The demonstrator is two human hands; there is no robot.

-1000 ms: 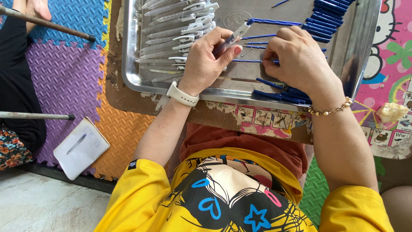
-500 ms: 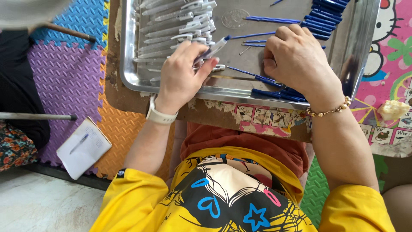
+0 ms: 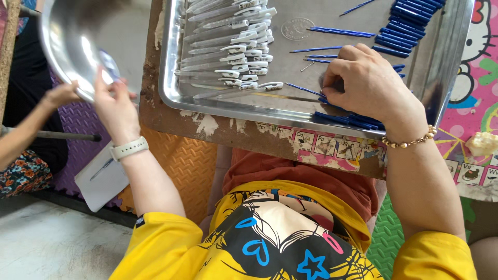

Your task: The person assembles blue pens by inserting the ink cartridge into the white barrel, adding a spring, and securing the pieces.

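Two hands are busy at the same moment, and they are well apart. My left hand is out to the left, beyond the edge of the metal tray, and its fingers are closed on the rim of a shiny steel bowl, which stands tilted with its hollow side turned to me. Another person's hand touches the same bowl from the left side, lower on the rim. My right hand lies in the tray near its front edge, palm down, with the fingers curled narrow on the thin blue rods there; whether they pinch one rod or only press on them, I cannot tell, because the knuckles hide the tips. These rods lie flat, and their long axis runs from left to right, a little slanted down to the right. More blue rods are stacked in the far right corner, all pointing nearly the same way. On the left half of the tray rest the grey pens with white clips, in rows, also with the long axis left to right and the clip end on the right. One single pen lies alone at the front, just beside the rows.
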